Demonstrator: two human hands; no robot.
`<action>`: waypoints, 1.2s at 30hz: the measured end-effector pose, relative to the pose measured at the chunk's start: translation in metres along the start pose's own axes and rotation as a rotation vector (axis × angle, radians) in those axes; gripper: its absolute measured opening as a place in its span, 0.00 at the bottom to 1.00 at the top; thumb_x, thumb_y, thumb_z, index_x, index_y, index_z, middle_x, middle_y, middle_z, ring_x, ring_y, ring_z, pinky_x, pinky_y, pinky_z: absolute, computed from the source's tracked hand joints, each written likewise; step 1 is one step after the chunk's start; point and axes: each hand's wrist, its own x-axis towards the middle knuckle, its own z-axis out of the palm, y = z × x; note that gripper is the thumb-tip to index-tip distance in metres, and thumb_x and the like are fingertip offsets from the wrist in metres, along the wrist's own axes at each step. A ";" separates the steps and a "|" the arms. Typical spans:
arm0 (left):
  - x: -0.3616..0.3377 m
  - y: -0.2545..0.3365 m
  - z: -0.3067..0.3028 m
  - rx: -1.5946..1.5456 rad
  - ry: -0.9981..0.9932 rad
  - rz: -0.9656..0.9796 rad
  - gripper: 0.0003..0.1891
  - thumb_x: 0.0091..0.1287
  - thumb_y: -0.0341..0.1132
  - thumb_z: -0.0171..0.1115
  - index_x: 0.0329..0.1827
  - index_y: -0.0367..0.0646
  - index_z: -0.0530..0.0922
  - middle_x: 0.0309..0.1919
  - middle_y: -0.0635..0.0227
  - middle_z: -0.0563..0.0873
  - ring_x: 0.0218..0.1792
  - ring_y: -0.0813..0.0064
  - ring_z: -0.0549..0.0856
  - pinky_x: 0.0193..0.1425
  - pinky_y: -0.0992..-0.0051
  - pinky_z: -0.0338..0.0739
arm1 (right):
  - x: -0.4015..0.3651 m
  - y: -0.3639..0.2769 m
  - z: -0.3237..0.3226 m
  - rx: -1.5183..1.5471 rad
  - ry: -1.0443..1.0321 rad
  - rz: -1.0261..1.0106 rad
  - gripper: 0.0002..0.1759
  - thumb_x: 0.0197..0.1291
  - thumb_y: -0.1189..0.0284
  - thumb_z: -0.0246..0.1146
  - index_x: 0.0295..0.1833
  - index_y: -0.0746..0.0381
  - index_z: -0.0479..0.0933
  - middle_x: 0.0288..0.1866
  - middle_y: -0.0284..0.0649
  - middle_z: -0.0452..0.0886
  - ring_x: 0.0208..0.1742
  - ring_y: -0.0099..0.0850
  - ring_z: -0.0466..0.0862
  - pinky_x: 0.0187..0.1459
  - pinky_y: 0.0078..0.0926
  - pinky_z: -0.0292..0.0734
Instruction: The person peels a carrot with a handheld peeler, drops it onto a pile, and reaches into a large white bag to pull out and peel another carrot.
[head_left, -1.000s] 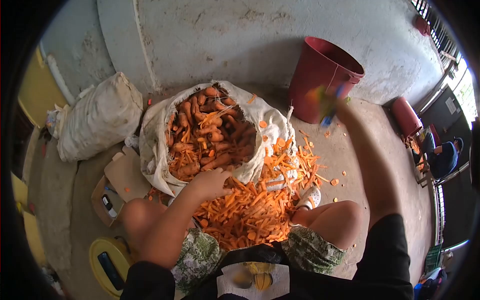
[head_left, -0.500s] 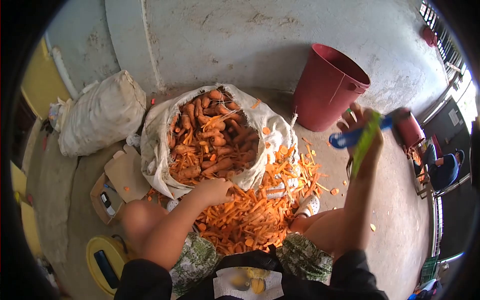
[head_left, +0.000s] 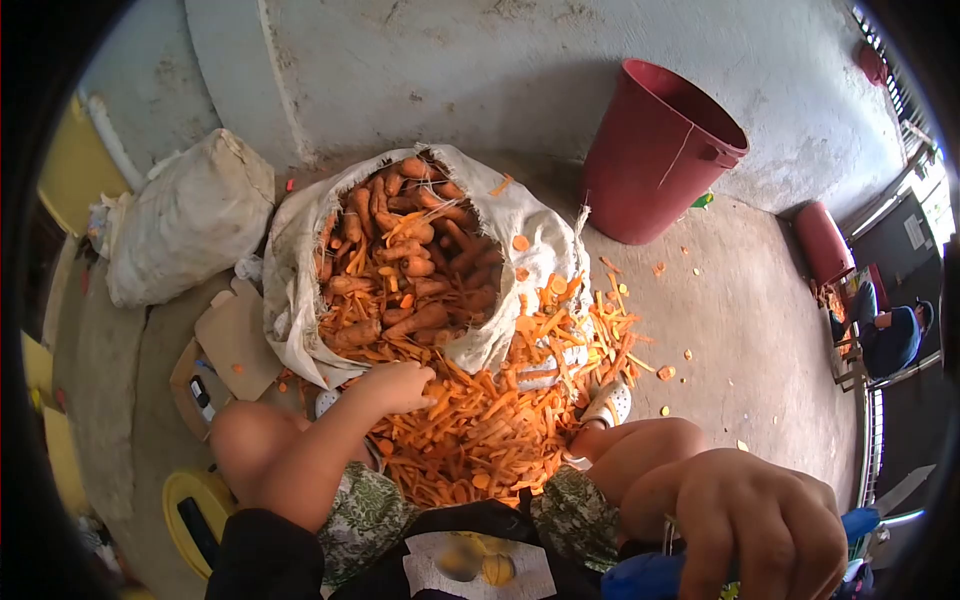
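Note:
My left hand (head_left: pixel 398 388) rests at the upper left of a heap of carrot peelings (head_left: pixel 470 440), its fingers curled down; what they hold, if anything, is hidden. Just beyond it lies an open white sack (head_left: pixel 545 235) full of whole carrots (head_left: pixel 420 265). My right hand (head_left: pixel 745 520) is close to the camera at lower right, wrapped round a blue-handled knife (head_left: pixel 860 524) whose grey blade points right. A bit of metal and a trace of green show beside the fingers, too covered to name.
A tall red bin (head_left: pixel 650 165) stands by the wall. At left are a closed white sack (head_left: pixel 190 220), a cardboard box (head_left: pixel 235 340) and a yellow container (head_left: pixel 180 490) with a phone on top. Scraps dot the floor (head_left: pixel 750 340). A seated person (head_left: pixel 893 338) is far right.
My right hand has come down from beside the red bin towards my right knee, with the blue-handled knife in it. My left hand stays by the peelings. The camera view has shifted slightly.

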 end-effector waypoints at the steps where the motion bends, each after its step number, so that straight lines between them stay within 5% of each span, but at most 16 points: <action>1: 0.002 0.000 0.001 -0.001 -0.004 0.004 0.25 0.62 0.49 0.51 0.58 0.43 0.65 0.47 0.58 0.75 0.46 0.63 0.77 0.45 0.64 0.74 | 0.000 0.000 0.001 -0.001 0.004 0.003 0.13 0.57 0.75 0.52 0.20 0.59 0.70 0.30 0.38 0.72 0.44 0.34 0.80 0.44 0.36 0.72; 9: 0.011 0.008 -0.004 -0.019 -0.065 -0.019 0.27 0.61 0.50 0.52 0.59 0.44 0.65 0.52 0.58 0.73 0.50 0.61 0.75 0.50 0.63 0.71 | 0.000 -0.012 -0.003 -0.034 0.062 0.177 0.14 0.58 0.77 0.49 0.20 0.59 0.72 0.29 0.36 0.73 0.43 0.32 0.79 0.42 0.35 0.72; 18: 0.018 0.010 0.000 0.042 -0.090 0.017 0.24 0.63 0.48 0.49 0.57 0.41 0.66 0.50 0.60 0.73 0.47 0.64 0.77 0.45 0.64 0.75 | -0.008 -0.005 0.006 0.002 0.193 0.053 0.14 0.59 0.78 0.46 0.23 0.61 0.74 0.31 0.35 0.75 0.43 0.28 0.78 0.43 0.32 0.69; 22: 0.019 0.011 0.003 0.037 -0.096 0.011 0.24 0.64 0.48 0.49 0.56 0.41 0.67 0.48 0.60 0.74 0.46 0.64 0.77 0.44 0.65 0.75 | -0.005 -0.016 -0.002 0.023 0.060 0.206 0.14 0.59 0.78 0.46 0.24 0.60 0.74 0.32 0.35 0.75 0.43 0.27 0.78 0.43 0.31 0.69; 25: 0.020 0.014 0.002 0.045 -0.126 -0.013 0.23 0.63 0.49 0.49 0.55 0.42 0.67 0.46 0.61 0.75 0.45 0.65 0.77 0.42 0.65 0.75 | -0.005 -0.003 0.002 -0.018 0.043 0.014 0.14 0.58 0.78 0.46 0.24 0.60 0.75 0.31 0.34 0.75 0.42 0.27 0.78 0.43 0.31 0.68; 28: 0.021 0.012 0.005 0.053 -0.103 0.000 0.23 0.63 0.50 0.49 0.55 0.43 0.67 0.45 0.61 0.76 0.44 0.65 0.78 0.42 0.65 0.75 | -0.007 -0.003 0.013 -0.079 0.364 0.037 0.14 0.57 0.77 0.47 0.23 0.59 0.75 0.30 0.33 0.74 0.40 0.27 0.78 0.41 0.30 0.68; 33: 0.029 0.007 0.008 0.019 -0.105 0.001 0.24 0.63 0.50 0.49 0.56 0.44 0.67 0.43 0.60 0.77 0.44 0.65 0.78 0.42 0.65 0.75 | -0.007 -0.013 -0.002 -0.091 0.034 0.097 0.13 0.60 0.74 0.47 0.26 0.59 0.75 0.30 0.35 0.75 0.40 0.28 0.79 0.41 0.29 0.68; 35: 0.039 -0.001 0.014 -0.054 -0.123 -0.017 0.23 0.63 0.49 0.49 0.55 0.44 0.68 0.43 0.60 0.77 0.44 0.66 0.78 0.42 0.66 0.74 | 0.000 0.004 -0.028 -0.086 -0.101 -0.240 0.12 0.60 0.67 0.50 0.28 0.58 0.77 0.30 0.36 0.76 0.39 0.31 0.79 0.42 0.30 0.68; 36: 0.046 -0.008 0.016 -0.123 -0.138 -0.040 0.22 0.63 0.48 0.49 0.54 0.44 0.68 0.42 0.61 0.77 0.43 0.66 0.78 0.43 0.66 0.74 | -0.011 0.002 -0.011 -0.094 0.270 -0.359 0.09 0.57 0.75 0.54 0.24 0.62 0.73 0.20 0.35 0.71 0.27 0.29 0.79 0.27 0.27 0.71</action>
